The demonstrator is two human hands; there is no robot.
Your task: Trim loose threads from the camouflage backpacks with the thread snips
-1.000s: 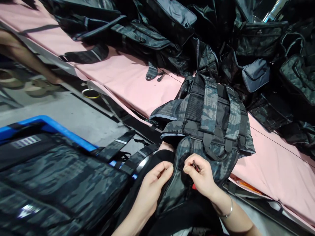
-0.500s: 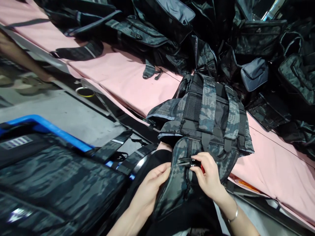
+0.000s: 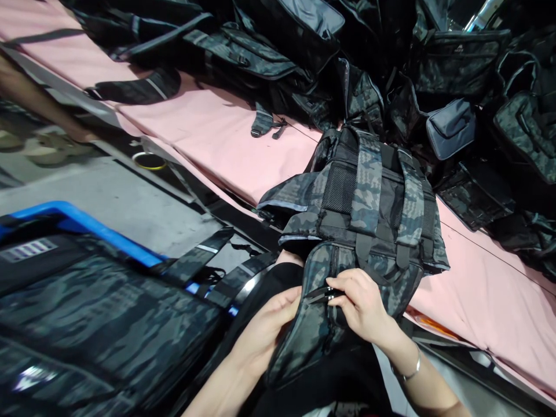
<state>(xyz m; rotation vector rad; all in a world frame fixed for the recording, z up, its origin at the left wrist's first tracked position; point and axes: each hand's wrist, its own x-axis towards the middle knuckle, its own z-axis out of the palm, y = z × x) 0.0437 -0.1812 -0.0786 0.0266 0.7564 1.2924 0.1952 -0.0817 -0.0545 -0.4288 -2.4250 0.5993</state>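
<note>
A camouflage backpack (image 3: 367, 191) with two shoulder straps lies partly on the pink table edge, its lower panel (image 3: 319, 341) reaching over my lap. With fingers and thumb, my left hand (image 3: 273, 315) pinches the left rim of that panel. Small dark thread snips (image 3: 324, 294) are held in my right hand (image 3: 362, 301). Their blades point left, over the panel beside its zipper, close to my left fingertips. Most of the snips' handle is hidden by my right fingers.
Several dark camouflage bags (image 3: 278, 58) are heaped along the back of the pink table (image 3: 208, 127). To my left, another camouflage bag (image 3: 87, 307) rests by a blue frame (image 3: 87, 223). At the far left is another person's arm (image 3: 39, 95).
The snips have shifted slightly left and down, nearer my left fingers, and their blades look closer together. My left hand keeps its pinch on the panel rim.
</note>
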